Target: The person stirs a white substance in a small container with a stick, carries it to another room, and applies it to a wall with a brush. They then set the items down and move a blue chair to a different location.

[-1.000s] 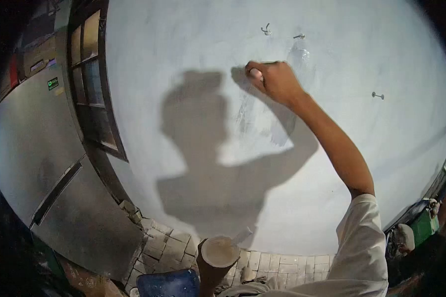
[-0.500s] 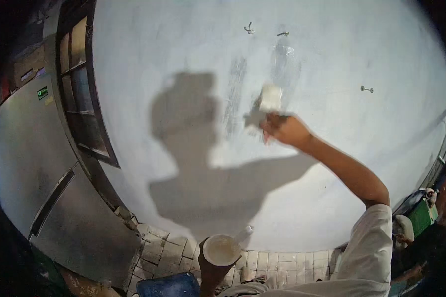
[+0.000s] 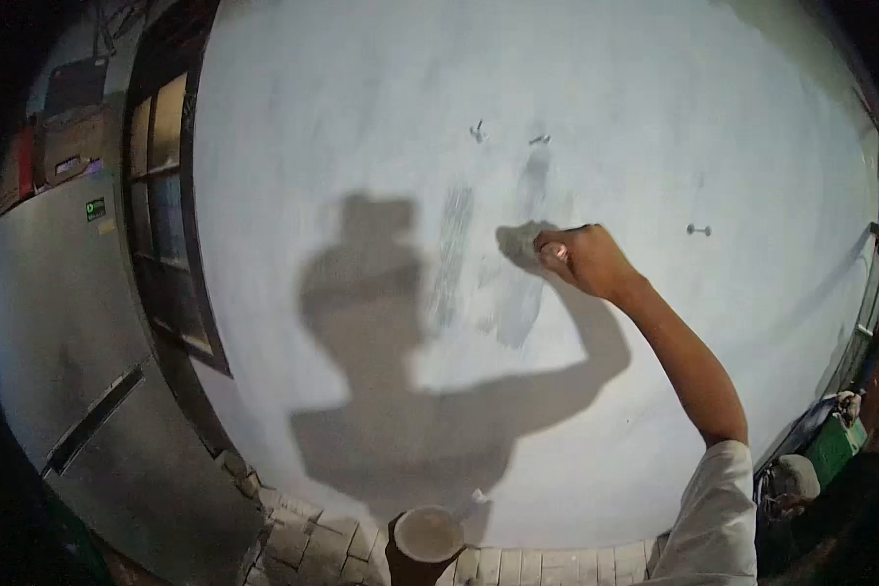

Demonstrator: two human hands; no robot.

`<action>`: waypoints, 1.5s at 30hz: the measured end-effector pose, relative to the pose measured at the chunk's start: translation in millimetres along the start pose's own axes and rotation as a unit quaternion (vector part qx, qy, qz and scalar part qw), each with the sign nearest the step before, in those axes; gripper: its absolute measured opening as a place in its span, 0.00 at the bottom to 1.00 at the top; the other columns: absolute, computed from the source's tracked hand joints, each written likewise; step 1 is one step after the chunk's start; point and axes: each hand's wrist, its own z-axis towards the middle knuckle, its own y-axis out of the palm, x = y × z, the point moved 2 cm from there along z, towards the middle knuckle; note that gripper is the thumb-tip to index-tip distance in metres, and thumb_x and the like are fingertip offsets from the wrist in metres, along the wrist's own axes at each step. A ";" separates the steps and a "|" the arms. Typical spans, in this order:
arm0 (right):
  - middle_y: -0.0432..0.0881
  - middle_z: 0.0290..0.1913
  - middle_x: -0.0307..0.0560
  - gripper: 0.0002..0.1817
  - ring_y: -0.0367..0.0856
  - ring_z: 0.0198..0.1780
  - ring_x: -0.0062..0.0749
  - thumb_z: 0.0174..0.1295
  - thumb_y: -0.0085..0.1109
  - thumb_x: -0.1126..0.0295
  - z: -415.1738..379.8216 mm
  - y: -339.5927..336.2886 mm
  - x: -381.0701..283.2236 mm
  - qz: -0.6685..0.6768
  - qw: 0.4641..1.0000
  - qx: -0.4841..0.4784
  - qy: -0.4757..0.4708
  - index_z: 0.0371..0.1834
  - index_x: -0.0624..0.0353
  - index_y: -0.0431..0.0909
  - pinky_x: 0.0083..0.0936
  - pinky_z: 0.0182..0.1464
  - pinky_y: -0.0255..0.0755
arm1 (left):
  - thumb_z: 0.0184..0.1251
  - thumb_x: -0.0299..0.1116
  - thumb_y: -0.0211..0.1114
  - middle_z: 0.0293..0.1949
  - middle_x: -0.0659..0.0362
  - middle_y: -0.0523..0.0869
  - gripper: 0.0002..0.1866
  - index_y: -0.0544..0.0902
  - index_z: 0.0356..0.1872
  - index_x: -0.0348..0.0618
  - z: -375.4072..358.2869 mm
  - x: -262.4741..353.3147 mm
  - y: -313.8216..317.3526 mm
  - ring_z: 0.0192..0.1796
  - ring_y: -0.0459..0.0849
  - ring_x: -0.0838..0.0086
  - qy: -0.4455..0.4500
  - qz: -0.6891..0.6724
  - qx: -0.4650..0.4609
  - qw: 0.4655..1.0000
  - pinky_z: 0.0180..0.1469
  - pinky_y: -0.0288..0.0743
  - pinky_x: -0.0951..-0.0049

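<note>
My right hand [image 3: 593,262] is up against the pale wall [image 3: 576,430], its fingers closed around a paintbrush whose head is now hidden by the hand. Close by, darker, wet-looking paint streaks [image 3: 521,317] run down the wall, and another streaked patch [image 3: 453,259] lies to the left. At the bottom, my left hand [image 3: 397,565] grips a round tub [image 3: 429,534] with whitish paint in it. Most of that hand is in shadow or behind the tub.
Metal hooks [image 3: 539,140] stick out of the wall above the streaks, with another fitting [image 3: 698,230] to the right. A grey fridge [image 3: 68,313] and a dark-framed window [image 3: 166,186] stand left. Floor tiles [image 3: 313,547] line the wall's foot. A green box [image 3: 840,444] sits at right.
My right hand has turned and pressed in at the wall, so the pale brush head is out of sight. A dark streak below it has grown longer. The view has tilted up.
</note>
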 end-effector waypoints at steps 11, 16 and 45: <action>0.85 0.42 0.46 0.15 0.88 0.32 0.35 0.67 0.59 0.65 -31.9 66.3 7.7 -0.207 0.962 0.101 -0.149 0.55 0.49 0.80 0.30 0.32 0.83 | 0.42 0.28 0.86 0.54 0.51 0.81 0.43 0.70 0.62 0.41 11.6 -1.3 12.0 0.55 0.83 0.61 0.001 -0.027 -0.007 1.000 0.56 0.81 0.58; 0.86 0.37 0.55 0.15 0.86 0.40 0.53 0.73 0.51 0.56 -90.2 117.6 -67.1 0.045 0.955 -0.293 -0.028 0.49 0.55 0.78 0.51 0.45 0.80 | 0.43 0.26 0.85 0.54 0.51 0.82 0.42 0.71 0.62 0.41 8.3 -4.1 14.9 0.55 0.84 0.62 -0.001 -0.045 -0.009 0.999 0.57 0.81 0.58; 0.90 0.45 0.46 0.11 0.91 0.41 0.34 0.65 0.68 0.65 -203.9 54.6 -246.3 0.551 0.813 -0.144 0.124 0.43 0.62 0.85 0.27 0.44 0.85 | 0.43 0.33 0.87 0.52 0.50 0.83 0.42 0.71 0.60 0.39 -27.6 4.2 -28.5 0.55 0.85 0.61 0.070 0.073 -0.033 0.994 0.56 0.80 0.61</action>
